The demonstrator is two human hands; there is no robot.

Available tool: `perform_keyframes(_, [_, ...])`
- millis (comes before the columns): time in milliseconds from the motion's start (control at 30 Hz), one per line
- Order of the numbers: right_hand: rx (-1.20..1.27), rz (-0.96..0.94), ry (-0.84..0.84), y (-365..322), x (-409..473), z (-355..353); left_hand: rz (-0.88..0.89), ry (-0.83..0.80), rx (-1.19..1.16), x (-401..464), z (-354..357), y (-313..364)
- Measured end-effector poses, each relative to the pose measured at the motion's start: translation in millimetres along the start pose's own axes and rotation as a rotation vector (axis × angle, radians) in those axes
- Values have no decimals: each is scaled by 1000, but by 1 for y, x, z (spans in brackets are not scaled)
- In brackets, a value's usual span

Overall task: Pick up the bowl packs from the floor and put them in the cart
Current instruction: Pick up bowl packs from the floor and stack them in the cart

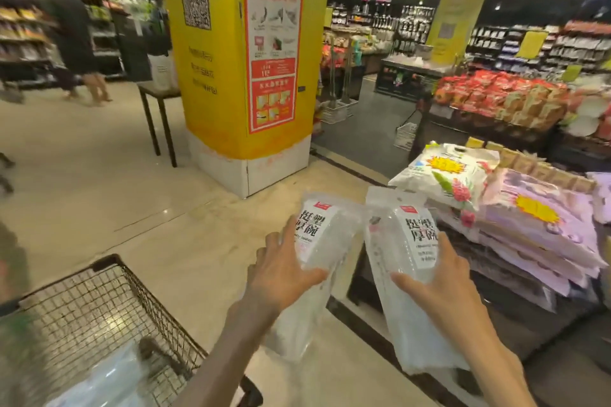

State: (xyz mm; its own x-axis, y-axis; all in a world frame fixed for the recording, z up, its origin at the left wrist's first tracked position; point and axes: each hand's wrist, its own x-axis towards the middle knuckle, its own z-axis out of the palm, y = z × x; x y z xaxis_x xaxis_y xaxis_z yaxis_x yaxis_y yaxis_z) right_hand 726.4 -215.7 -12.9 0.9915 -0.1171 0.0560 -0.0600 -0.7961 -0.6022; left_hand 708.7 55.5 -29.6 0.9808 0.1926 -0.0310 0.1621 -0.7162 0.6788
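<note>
the fingers of the left hand (281, 269) curl round one clear bowl pack (317, 261), and the fingers of the right hand (439, 281) grip a second bowl pack (401, 277) just beside it. both packs hang upright above the floor (132, 182), to the right of the wire cart (99, 307), whose basket holds another clear pack (109, 377) at its near edge.

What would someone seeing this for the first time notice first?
Probably the two clear bowl packs held up in the centre foreground: the left hand grips one bowl pack, the right hand grips the other bowl pack. Behind them stands a bright yellow pillar with a red poster, and the wire cart sits at lower left.
</note>
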Motion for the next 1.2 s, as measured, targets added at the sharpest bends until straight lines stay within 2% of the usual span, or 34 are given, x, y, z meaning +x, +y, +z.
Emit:
perform_keyframes(233, [-28,-314,-220,-63,185,68,-337,240,-5,109,-6,-29])
perform_keyframes(500, [-34,-629,-504,-185,280,182,-678,564,-47,115,-44,-88])
perform_keyframes(567, [-44,-767,-611,-225,276,227,-792,693,-87,98,-54,-114])
perform_keyframes(600, [-55,-763,-604,-230,278,232,-795,698,-99,94,-56,-115])
perform_keyframes(667, [-16,-916,-717,-278,260,278,-921,824,-90,75,-67,-144])
perform_keyframes(700, [-5,-925,-746,-285,257,281,-940,827,-90,70,-70,-146])
perform_keyframes(767, [37,-1084,-865,-330,231,330,-1079,942,-100,52,-75,-176])
perform_keyframes(933, [34,-1353,-991,-405,174,396,-1269,1126,-191,26,-93,-219])
perform_keyframes(1200, [-19,-1543,-1220,-493,107,500,-1466,1319,-265,15,-120,-260])
